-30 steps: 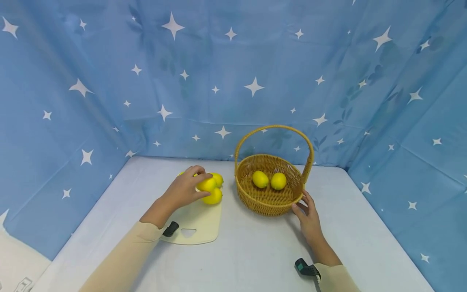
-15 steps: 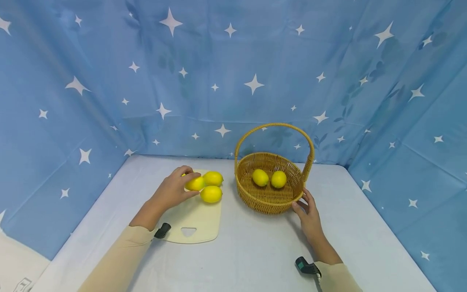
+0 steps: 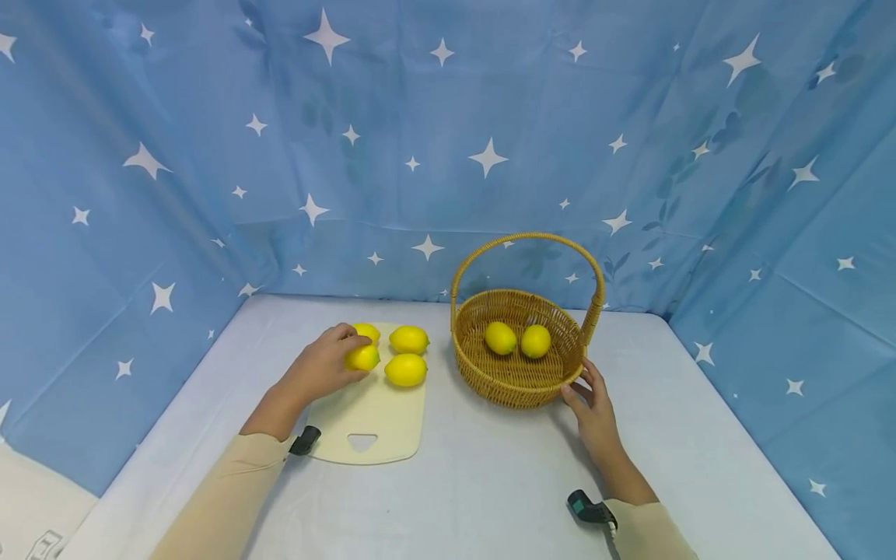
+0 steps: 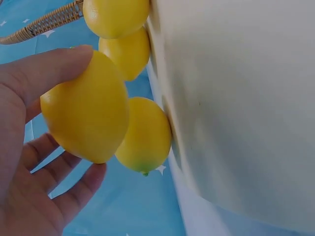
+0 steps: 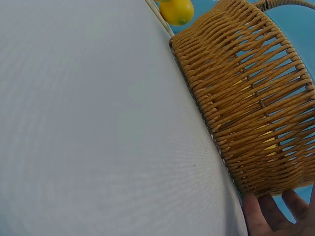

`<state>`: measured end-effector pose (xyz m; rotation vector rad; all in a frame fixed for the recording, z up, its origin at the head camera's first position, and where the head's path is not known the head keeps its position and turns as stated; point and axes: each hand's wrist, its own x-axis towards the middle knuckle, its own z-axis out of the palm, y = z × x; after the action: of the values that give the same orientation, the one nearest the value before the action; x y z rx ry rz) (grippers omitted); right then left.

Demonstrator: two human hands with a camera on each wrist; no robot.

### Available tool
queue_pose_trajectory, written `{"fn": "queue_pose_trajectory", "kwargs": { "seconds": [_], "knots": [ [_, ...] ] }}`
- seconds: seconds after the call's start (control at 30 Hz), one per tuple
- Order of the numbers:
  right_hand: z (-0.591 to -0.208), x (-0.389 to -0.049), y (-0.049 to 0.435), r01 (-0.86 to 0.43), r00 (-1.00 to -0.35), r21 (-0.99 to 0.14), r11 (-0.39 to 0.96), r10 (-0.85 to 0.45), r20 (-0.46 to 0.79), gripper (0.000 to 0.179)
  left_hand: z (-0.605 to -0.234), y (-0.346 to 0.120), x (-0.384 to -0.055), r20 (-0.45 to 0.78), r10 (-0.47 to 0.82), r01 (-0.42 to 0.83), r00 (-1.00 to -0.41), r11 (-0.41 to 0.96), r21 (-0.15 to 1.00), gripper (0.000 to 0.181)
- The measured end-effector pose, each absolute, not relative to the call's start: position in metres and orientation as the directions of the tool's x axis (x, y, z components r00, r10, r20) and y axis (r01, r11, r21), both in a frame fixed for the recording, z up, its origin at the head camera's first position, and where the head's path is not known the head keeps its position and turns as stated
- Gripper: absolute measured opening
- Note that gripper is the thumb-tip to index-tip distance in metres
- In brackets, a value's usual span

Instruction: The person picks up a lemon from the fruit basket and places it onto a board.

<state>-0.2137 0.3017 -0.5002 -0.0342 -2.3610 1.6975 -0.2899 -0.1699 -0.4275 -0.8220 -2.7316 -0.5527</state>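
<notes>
My left hand [image 3: 323, 367] pinches a yellow lemon [image 4: 88, 110] between thumb and fingers, over the left part of a cream cutting board [image 3: 381, 424]. Behind the held lemon lies a second lemon [image 3: 366, 334]. Two more, a far lemon [image 3: 409, 340] and a near lemon [image 3: 406, 370], rest at the board's right side. With fingertips against its outer wall, my right hand [image 3: 596, 420] touches the wicker basket [image 3: 514, 397] at the front right, below the handle's base. Inside the basket sit a left lemon [image 3: 500, 338] and a right lemon [image 3: 536, 341], side by side.
A tall arched handle [image 3: 528, 236] rises over the basket. White cloth covers the table [image 3: 483, 482], and a blue star-patterned curtain [image 3: 392, 179] encloses its back and sides. Black wrist cameras, such as the right one [image 3: 588, 509], sit at both sleeves.
My left hand has carried its lemon leftward, away from the two lemons on the board's right side, revealing more of them. My right hand stays at the basket.
</notes>
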Motion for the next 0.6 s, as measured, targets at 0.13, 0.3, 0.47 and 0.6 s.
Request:
{"fn": "queue_pose_trajectory", "kwargs": {
  "seconds": [0.13, 0.3, 0.47, 0.6],
  "knots": [
    [-0.500, -0.214, 0.301, -0.113, -0.974, -0.946, 0.302, 0.153, 0.166, 0.075, -0.429, -0.172, -0.292, 0.289, 0.481, 0.555, -0.828, 0.778, 0.295, 0.048],
    [-0.501, -0.214, 0.301, -0.118, -0.975, -0.949, 0.291, 0.148, 0.166, 0.075, -0.431, -0.176, -0.294, 0.247, 0.474, 0.532, -0.845, 0.787, 0.312, 0.049],
    [-0.502, -0.213, 0.302, -0.116, -0.974, -0.938, 0.327, 0.147, 0.172, 0.075, -0.433, -0.180, -0.294, 0.212, 0.450, 0.497, -0.868, 0.801, 0.334, 0.051],
    [-0.502, -0.213, 0.302, -0.128, -0.972, -0.934, 0.333, 0.147, 0.185, 0.074, -0.437, -0.181, -0.296, 0.191, 0.441, 0.481, -0.877, 0.803, 0.353, 0.053]
  ]
}}
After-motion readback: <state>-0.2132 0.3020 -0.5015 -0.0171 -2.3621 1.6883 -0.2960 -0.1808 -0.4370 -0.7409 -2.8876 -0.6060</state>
